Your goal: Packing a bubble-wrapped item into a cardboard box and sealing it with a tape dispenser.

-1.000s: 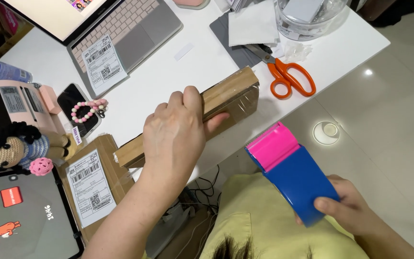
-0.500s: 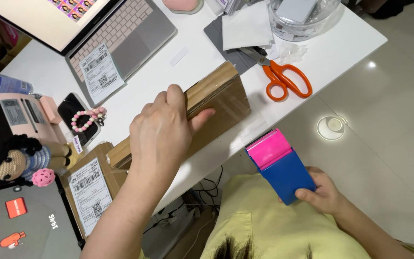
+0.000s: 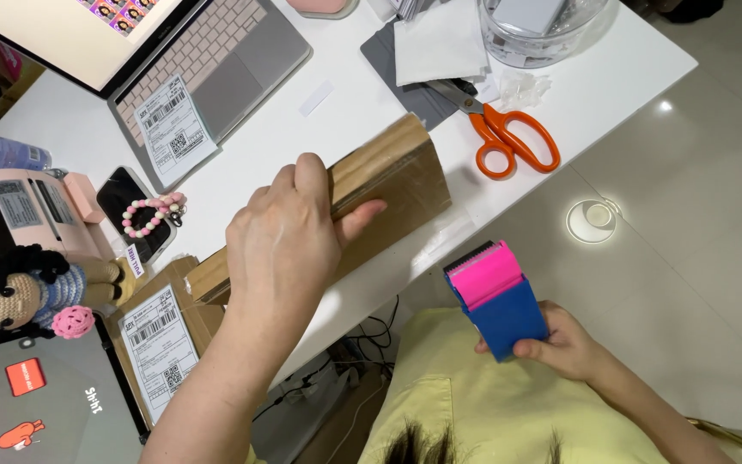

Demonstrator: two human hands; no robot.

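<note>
My left hand (image 3: 289, 245) grips a long brown cardboard box (image 3: 392, 176) that lies at the front edge of the white table (image 3: 242, 163), with tape along its top. My right hand (image 3: 560, 344) holds a blue and pink tape dispenser (image 3: 495, 296) off the table, below and to the right of the box, over my yellow shirt. The dispenser does not touch the box.
Orange scissors (image 3: 508, 137) lie right of the box. A laptop (image 3: 173, 60) with a shipping label (image 3: 169, 129) on it, a phone (image 3: 126, 210) with a bead strap, a labelled parcel (image 3: 156, 344), a pink label printer (image 3: 19, 206), a doll (image 3: 27, 292) and a tablet (image 3: 36, 404) stand at left.
The box has swung a little under my left hand. My right hand has drawn the tape dispenser lower and nearer my body.
</note>
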